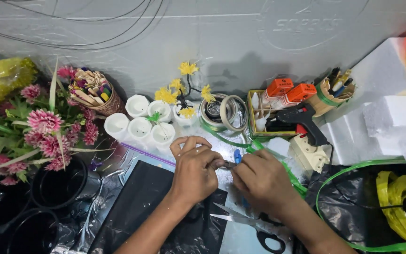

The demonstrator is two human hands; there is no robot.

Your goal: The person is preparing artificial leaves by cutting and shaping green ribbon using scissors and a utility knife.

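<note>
The left hand (194,170) and right hand (259,178) meet over the middle of the worktop, fingertips together. Between them sits a small dark piece (228,164) — the left thumb and forefinger are curled in and pinching one end, the right fingers are bunched tight on the other. Its long axis runs roughly left to right, from one hand to the other; what it is made of is too small to tell. A blue handle (237,155) pokes up just behind the piece, pointing away from the person, its lower part hidden by the right hand.

Taking the hands as the landmark: scissors (252,225) lie just nearer the person, blades open and pointing left, black handles to the right. A black sheet (139,202) lies under the left forearm. Beyond the hands stands a cluster of white cups (139,123), one holding a sprig of yellow flowers (184,89). Right of the cups are tape rolls (222,112), then a black glue gun (301,120) — its nozzle aimed left. Green strip (353,169) curves out from under the right hand toward the right. Far left of the hands are pink flowers (43,123) and a black pot (59,186).
</note>
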